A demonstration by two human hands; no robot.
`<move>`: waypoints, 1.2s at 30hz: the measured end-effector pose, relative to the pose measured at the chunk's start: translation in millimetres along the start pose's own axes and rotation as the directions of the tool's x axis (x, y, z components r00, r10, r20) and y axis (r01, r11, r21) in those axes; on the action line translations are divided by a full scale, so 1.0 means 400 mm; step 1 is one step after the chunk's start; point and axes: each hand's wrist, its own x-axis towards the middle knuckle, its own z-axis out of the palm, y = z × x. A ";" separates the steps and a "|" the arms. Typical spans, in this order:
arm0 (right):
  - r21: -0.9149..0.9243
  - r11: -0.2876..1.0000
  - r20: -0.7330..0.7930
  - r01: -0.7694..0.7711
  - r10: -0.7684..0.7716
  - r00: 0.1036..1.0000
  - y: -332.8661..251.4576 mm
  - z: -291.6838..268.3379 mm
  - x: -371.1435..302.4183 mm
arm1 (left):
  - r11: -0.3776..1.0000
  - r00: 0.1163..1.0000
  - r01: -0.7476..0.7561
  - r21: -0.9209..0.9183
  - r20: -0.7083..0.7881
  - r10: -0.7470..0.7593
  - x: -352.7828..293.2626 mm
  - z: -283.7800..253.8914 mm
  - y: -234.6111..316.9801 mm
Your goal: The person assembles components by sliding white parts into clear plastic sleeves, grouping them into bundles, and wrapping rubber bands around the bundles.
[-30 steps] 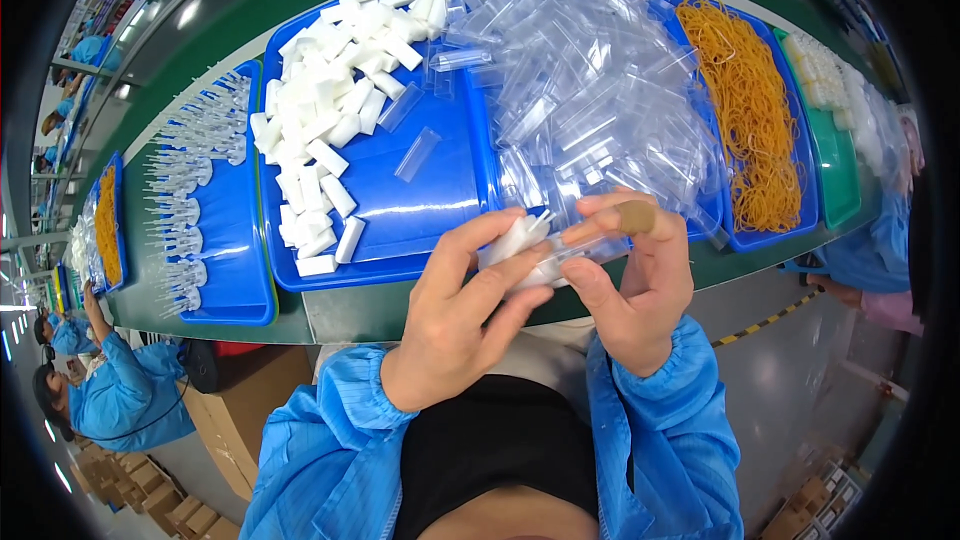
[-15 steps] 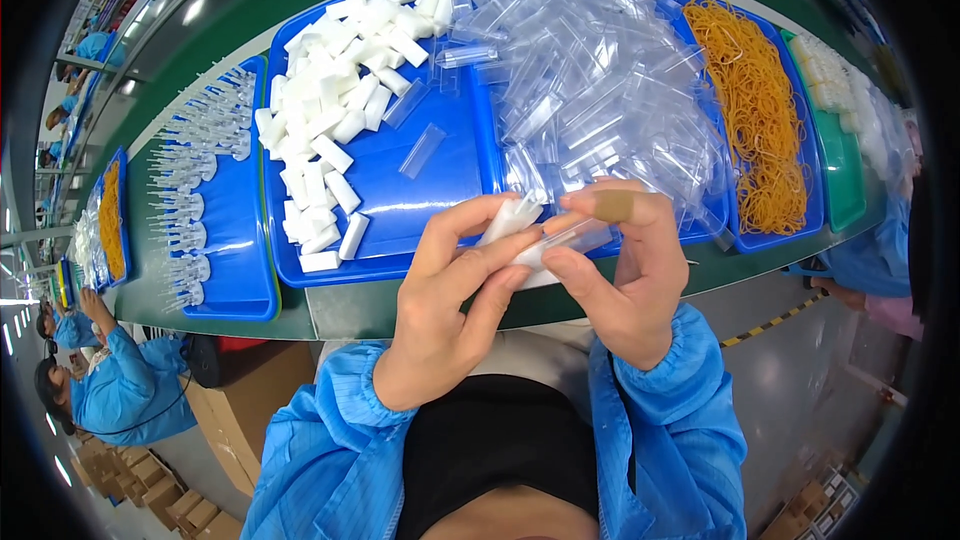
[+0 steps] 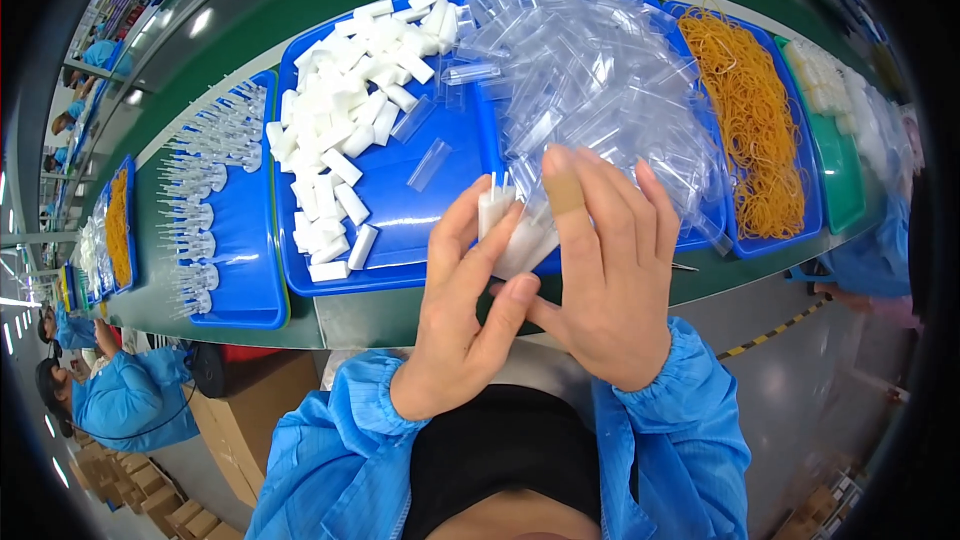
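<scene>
My left hand [image 3: 465, 310] is closed around a small bundle of white foam blocks [image 3: 528, 245], just in front of the trays. Thin white prongs [image 3: 500, 183] stick up at the bundle's upper left end, between my left fingers. My right hand [image 3: 610, 270] lies against the bundle's right side, fingers stretched out, with a tan bandage on one finger. Its thumb tip is close to my left thumb. Behind my hands, clear plastic sleeves [image 3: 600, 90] fill one blue tray, and loose white blocks [image 3: 350, 110] lie in the tray to its left.
At the left, a blue tray [image 3: 240, 280] holds rows of clear pronged plastic parts [image 3: 205, 180]. Orange rubber bands [image 3: 745, 130] fill a blue tray at right, beside a green tray [image 3: 840, 180]. A cardboard box [image 3: 235, 420] stands below the table. Co-workers in blue [image 3: 135, 395] sit far left.
My right hand has gone from pinching a clear sleeve at the bundle to lying with fingers stretched beside it. The bundle has turned more upright in my left hand, showing its prongs.
</scene>
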 end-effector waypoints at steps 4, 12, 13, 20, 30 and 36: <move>0.018 1.000 -0.032 0.007 -0.007 0.999 0.009 0.011 -0.005 | 0.993 0.999 0.036 -0.113 0.014 -0.034 -0.011 0.016 0.010; 0.143 0.988 0.004 0.049 -0.050 0.999 0.034 -0.023 -0.012 | 0.905 0.990 0.135 -0.404 0.026 -0.136 -0.021 0.001 0.018; 0.147 0.987 0.008 0.067 -0.069 0.998 0.037 -0.025 -0.013 | 0.867 0.981 0.182 -0.464 0.020 -0.195 -0.022 0.000 0.019; 0.206 0.973 -0.073 0.102 -0.089 0.993 0.051 -0.029 -0.061 | 0.704 0.930 0.367 -0.608 0.248 -0.271 -0.008 -0.019 0.001; 0.044 0.997 -0.159 0.069 -0.061 0.985 0.155 -0.046 -0.073 | 0.983 0.992 0.122 -0.138 0.050 -0.116 -0.002 -0.043 -0.012; -0.153 0.985 -0.110 -0.083 0.067 0.992 0.196 -0.107 0.005 | 0.986 0.993 0.112 -0.126 0.048 -0.107 0.008 -0.021 -0.013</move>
